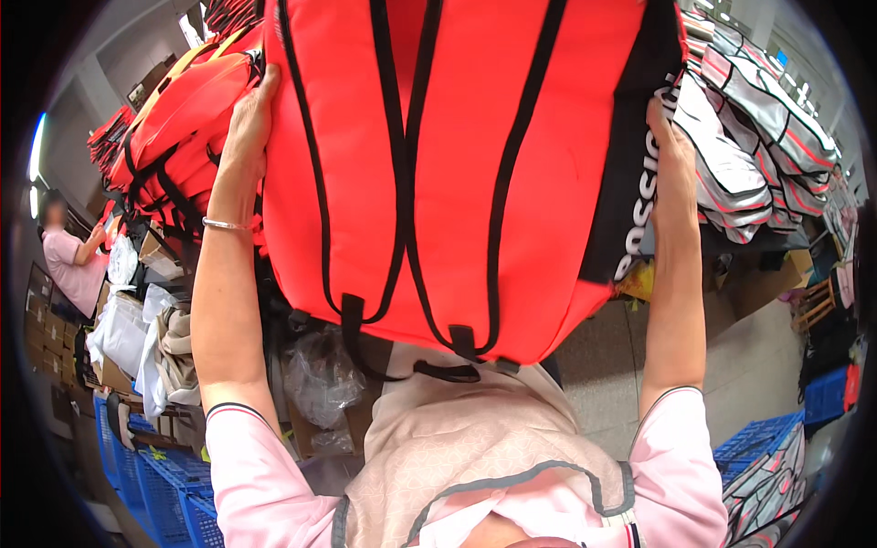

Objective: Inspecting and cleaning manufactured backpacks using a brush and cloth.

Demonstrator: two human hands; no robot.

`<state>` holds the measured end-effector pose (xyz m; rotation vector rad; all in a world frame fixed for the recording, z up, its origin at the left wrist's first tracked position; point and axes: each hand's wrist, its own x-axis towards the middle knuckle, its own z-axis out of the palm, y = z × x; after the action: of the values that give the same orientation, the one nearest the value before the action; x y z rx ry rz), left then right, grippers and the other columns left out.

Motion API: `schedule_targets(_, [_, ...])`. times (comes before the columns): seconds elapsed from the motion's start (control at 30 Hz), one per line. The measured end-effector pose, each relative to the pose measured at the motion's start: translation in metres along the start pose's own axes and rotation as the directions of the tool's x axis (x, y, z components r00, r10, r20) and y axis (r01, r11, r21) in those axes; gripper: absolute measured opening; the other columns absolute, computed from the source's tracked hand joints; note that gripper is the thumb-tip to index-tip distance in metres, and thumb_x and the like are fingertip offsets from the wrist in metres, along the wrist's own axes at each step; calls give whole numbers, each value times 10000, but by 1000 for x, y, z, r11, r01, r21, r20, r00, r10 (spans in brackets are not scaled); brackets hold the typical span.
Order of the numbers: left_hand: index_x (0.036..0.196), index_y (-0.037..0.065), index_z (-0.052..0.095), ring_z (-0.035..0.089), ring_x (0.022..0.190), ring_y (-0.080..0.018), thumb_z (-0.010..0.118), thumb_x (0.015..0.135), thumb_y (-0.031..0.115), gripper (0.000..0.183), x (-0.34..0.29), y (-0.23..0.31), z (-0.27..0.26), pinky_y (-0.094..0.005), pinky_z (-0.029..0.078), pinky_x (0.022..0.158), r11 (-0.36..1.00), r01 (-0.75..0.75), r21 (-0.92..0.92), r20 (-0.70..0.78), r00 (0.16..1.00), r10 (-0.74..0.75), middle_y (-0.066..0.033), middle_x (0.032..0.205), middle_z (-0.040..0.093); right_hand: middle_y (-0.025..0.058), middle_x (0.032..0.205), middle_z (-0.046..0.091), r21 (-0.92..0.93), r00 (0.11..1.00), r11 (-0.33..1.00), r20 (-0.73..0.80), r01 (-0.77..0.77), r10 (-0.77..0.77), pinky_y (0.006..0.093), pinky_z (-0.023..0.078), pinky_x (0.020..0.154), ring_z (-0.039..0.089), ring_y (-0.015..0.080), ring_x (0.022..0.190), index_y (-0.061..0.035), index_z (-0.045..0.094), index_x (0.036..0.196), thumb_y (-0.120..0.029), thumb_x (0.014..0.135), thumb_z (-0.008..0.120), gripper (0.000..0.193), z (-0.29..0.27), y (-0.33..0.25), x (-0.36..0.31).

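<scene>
A large red backpack [466, 173] with black-edged shoulder straps hangs upright in front of my chest, its strapped side facing me. My left hand [256, 110] grips its left edge, the fingers hidden behind the fabric. On the other side, my right hand [671, 137] holds the black side panel [630, 155], which bears white lettering. The backpack's top runs out of view. Loose black webbing [448, 371] dangles from the bottom edge, close to my beige apron [475, 429].
More red bags [174, 137] are piled at the left, white-and-grey bags [749, 137] at the right. Blue crates [164, 493] stand at lower left, another blue crate [758, 438] at lower right. Clear plastic [320, 379] lies below the backpack. A person in pink [73, 265] is at far left.
</scene>
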<state>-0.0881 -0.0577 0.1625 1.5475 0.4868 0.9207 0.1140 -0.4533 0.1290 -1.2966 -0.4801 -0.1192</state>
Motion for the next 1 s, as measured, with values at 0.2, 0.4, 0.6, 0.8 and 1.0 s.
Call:
schedule_targets(0.2, [1083, -53, 657, 685, 801, -193, 576, 977, 418, 490, 1, -16, 17, -349, 566, 698, 972, 203, -117, 140, 973, -186, -124, 1032, 702, -33, 964, 659, 62, 983, 981, 15, 182, -183, 226, 445, 811, 560, 38, 878, -13, 723, 1025, -320, 951, 654, 323, -20, 20, 1])
schedule_targets(0.4, [1277, -103, 526, 597, 1044, -470, 458, 1001, 399, 577, 38, -173, -17, -481, 467, 924, 451, -337, 826, 243, 936, 253, -339, 1128, 612, -2, 693, 575, -535, 976, 821, -35, -200, 216, 283, 433, 579, 542, 119, 593, -33, 629, 927, -332, 886, 699, 310, 2, 150, -17])
schedule_targets(0.6, [1358, -45, 490, 493, 1283, -363, 530, 993, 265, 481, -52, -153, 21, -399, 389, 1065, 643, -370, 671, 345, 923, 171, -245, 1349, 535, 147, 1388, 457, -792, 927, 506, 374, 342, -42, 455, 346, 1022, 476, 327, 1227, -130, 512, 1352, -163, 855, 699, 532, -6, 191, -65])
schedule_targets(0.8, [1516, -4, 204, 225, 1432, -420, 852, 707, 260, 1070, -191, -157, -10, -490, 213, 1168, 557, -109, 823, -162, 895, 415, -271, 1547, 218, 98, 1384, 500, -669, 674, 318, 730, 672, 112, 578, 295, 1049, 385, 326, 1332, -114, 558, 1314, -254, 918, 592, 422, 10, 220, -99])
schedule_targets(1.0, [1528, 50, 137, 285, 1408, -241, 871, 721, 270, 1113, -271, -235, 22, -366, 248, 1161, 921, 292, -257, -362, 855, -372, -113, 1549, 264, 187, 1398, 451, -798, 916, 455, 380, 395, -128, 510, 301, 1056, 408, 387, 1268, -73, 568, 1263, -153, 839, 686, 447, 4, 222, -90])
